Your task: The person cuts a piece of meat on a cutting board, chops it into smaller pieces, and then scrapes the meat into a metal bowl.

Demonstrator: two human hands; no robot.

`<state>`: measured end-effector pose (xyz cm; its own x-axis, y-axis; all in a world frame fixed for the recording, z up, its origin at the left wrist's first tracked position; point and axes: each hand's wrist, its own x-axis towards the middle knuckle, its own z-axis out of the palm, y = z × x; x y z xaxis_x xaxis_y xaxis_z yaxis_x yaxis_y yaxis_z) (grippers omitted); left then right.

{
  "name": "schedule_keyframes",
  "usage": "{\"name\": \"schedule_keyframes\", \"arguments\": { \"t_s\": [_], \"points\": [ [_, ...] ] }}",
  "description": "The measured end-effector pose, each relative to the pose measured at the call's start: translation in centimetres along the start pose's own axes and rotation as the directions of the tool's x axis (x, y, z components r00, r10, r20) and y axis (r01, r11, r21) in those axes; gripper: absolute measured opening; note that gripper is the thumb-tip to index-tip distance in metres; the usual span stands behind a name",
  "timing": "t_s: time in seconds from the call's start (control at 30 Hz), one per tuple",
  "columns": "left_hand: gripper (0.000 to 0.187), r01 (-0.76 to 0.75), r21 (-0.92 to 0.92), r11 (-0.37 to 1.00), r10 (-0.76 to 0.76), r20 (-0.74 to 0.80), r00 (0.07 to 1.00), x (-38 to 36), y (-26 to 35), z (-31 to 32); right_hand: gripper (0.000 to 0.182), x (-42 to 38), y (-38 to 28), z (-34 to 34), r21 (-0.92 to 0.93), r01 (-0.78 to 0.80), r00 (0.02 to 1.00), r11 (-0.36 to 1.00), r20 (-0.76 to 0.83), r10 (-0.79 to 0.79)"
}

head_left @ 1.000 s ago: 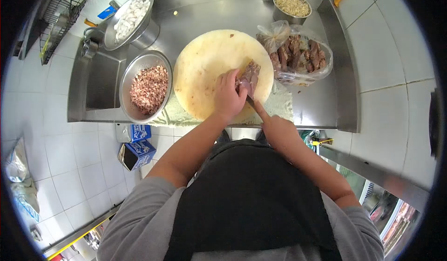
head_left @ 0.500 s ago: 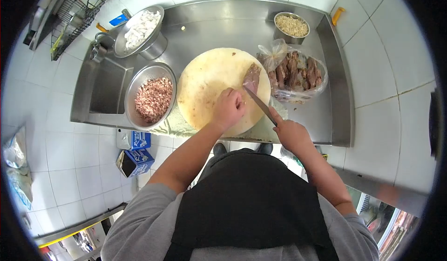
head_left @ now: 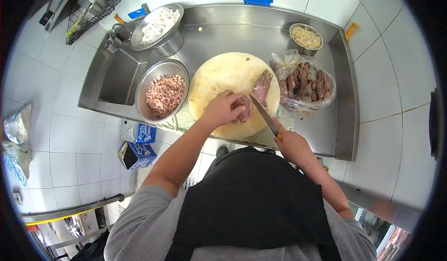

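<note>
Left hand (head_left: 223,109) is holding 1 meat piece (head_left: 242,114); right hand (head_left: 295,146) is gripping 1 knife (head_left: 265,115); bowl (head_left: 141,92) left, bag (head_left: 285,60) right are closely flanking board (head_left: 212,77).

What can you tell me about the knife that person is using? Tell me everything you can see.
The knife has a long, narrow, grey blade that looks like metal, tapering to a point, and an orange-brown handle mostly hidden by the right hand holding it. It slants across the round board, tip pointing away from the person, between the meat and the piece under the left hand. Whether the blade touches either is unclear.
</note>
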<state>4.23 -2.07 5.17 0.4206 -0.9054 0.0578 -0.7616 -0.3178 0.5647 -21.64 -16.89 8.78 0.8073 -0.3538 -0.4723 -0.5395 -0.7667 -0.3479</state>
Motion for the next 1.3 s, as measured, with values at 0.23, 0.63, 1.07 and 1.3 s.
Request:
{"name": "schedule_keyframes", "arguments": {
  "t_s": [0.23, 0.63, 1.07, 1.3],
  "points": [
    [0.047, 0.263, 0.071, 0.962, -0.259, -0.068, 0.964, -0.1, 0.5, 3.0, 0.07, -0.2, -0.9, -1.3, -0.042, 0.026, 1.0, 0.999, -0.005, -0.026],
    [0.06, 0.035, 0.171, 0.985, 0.002, -0.213, 0.977, -0.3, -1.7, 6.8, 0.072, 0.8, -1.9, -0.6, -0.072, 0.009, 0.999, 0.997, -0.044, -0.013],
    [0.042, -0.26, -0.069, 0.963, 0.237, -0.238, 0.942, -3.6, -2.8, 3.8, 0.078, 3.2, -4.9, 0.9, -0.248, 0.028, 1.0, 0.968, -0.002, -0.029],
    [0.031, -0.117, -0.2, 0.973, 0.019, -0.435, 0.9, -3.7, -1.5, 4.2, 0.075, 2.3, -6.0, 0.5, -0.122, -0.041, 0.987, 0.992, -0.16, 0.021]
  ]
}}
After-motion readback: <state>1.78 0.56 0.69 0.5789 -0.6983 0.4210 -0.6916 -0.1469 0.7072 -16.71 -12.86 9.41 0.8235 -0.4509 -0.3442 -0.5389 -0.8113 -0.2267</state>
